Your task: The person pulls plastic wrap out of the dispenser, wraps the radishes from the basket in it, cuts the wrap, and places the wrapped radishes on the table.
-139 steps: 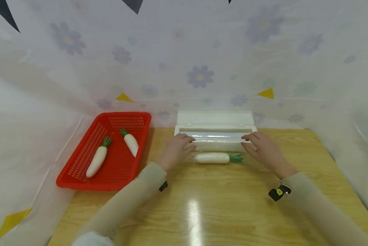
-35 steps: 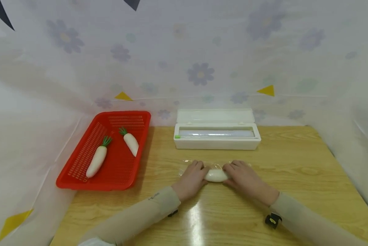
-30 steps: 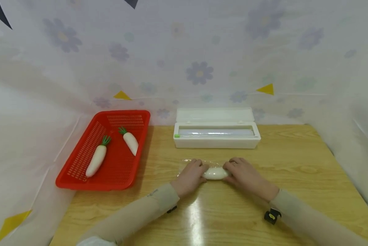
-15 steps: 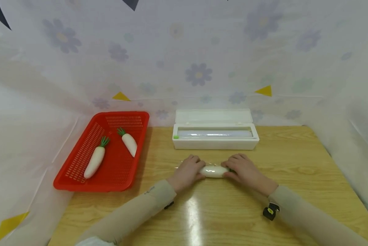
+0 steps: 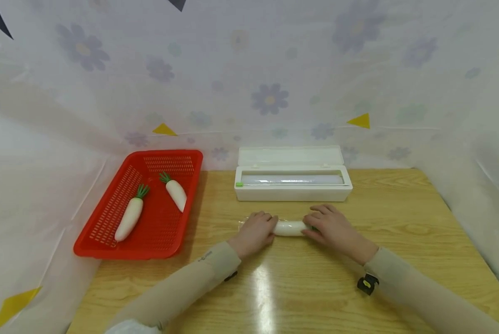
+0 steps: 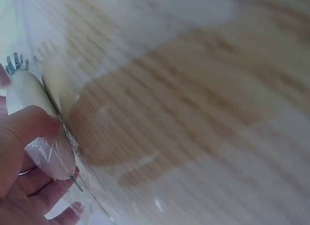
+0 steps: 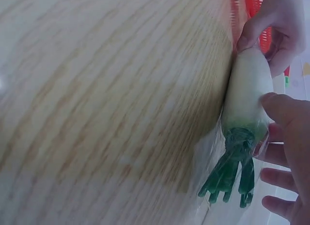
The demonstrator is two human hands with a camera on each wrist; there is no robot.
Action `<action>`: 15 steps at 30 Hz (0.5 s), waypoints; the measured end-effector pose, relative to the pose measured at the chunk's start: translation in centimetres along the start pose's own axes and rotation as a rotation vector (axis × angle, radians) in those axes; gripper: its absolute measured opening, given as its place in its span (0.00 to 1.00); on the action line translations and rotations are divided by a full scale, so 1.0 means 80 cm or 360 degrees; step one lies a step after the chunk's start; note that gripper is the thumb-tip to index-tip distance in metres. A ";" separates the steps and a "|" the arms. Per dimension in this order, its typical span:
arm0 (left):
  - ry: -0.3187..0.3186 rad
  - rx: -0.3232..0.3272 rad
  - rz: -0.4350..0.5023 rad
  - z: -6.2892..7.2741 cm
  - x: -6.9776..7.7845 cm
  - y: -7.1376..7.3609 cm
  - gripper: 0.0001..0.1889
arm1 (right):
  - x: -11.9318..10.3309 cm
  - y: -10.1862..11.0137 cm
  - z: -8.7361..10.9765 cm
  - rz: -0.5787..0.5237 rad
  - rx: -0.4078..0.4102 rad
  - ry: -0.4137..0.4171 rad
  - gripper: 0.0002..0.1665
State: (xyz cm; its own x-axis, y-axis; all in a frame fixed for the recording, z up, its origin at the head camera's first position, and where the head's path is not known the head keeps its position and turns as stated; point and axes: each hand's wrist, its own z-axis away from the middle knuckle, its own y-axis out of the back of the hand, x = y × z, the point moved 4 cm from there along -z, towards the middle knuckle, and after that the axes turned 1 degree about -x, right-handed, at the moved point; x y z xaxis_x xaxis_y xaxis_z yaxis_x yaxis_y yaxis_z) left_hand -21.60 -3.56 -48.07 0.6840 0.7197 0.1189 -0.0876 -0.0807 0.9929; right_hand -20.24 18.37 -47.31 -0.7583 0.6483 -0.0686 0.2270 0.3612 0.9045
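Note:
A white radish [image 5: 289,228] with green leaf stubs, wrapped in clear cling film [image 5: 243,223], lies crosswise on the table in the head view. My left hand [image 5: 255,233] grips its root end, thumb on the near side and fingers beyond, as the left wrist view shows over the radish [image 6: 31,92]. At the leafy end, my right hand [image 5: 330,230] holds it with thumb in front and fingers behind. In the right wrist view the green leaves [image 7: 235,174] stick out under the film beside my right hand [image 7: 295,142].
Behind the hands stands a white cling film box [image 5: 293,194], lid raised, with a film roll [image 5: 291,179] inside and a green slider at its left. To the left, a red basket [image 5: 157,232] holds two radishes, one [image 5: 129,219] nearer and one [image 5: 176,195] farther. Patterned cloth surrounds the wooden table [image 5: 308,297].
Both hands went from the box's front edge to the wrapped radish, which came nearer to me. Over the last second it has rolled slightly away, and less loose film shows behind it.

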 end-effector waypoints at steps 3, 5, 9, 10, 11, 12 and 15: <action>0.0031 -0.0017 0.0018 -0.003 -0.004 -0.003 0.23 | -0.002 -0.001 -0.001 0.0092 -0.0024 0.0009 0.22; 0.0045 -0.0012 0.0036 -0.004 -0.006 -0.003 0.25 | -0.003 -0.002 0.000 0.0153 -0.0037 0.0016 0.26; 0.0045 0.0031 0.0061 -0.006 -0.009 -0.003 0.27 | -0.004 -0.005 0.002 0.0234 -0.0050 0.0015 0.30; 0.0044 0.0042 0.0085 -0.006 -0.010 -0.002 0.27 | -0.004 -0.005 0.002 0.0251 -0.0055 0.0012 0.30; 0.0043 0.0055 0.0115 -0.006 -0.011 -0.001 0.27 | -0.004 -0.006 0.002 0.0256 -0.0064 0.0003 0.29; 0.0043 0.0056 0.0158 -0.005 -0.012 0.000 0.27 | -0.004 -0.007 0.002 0.0262 -0.0076 -0.0005 0.29; 0.0052 0.0041 0.0335 -0.006 -0.018 0.001 0.26 | -0.002 -0.009 0.002 0.0243 -0.0120 -0.0043 0.28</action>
State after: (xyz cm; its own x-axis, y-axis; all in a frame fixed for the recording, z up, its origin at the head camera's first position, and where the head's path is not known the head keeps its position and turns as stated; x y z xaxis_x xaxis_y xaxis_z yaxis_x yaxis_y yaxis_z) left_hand -22.94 -4.26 -48.14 0.6289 0.7070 0.3236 -0.2070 -0.2489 0.9462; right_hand -20.20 18.10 -48.04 -0.7015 0.7100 0.0619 0.2910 0.2061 0.9343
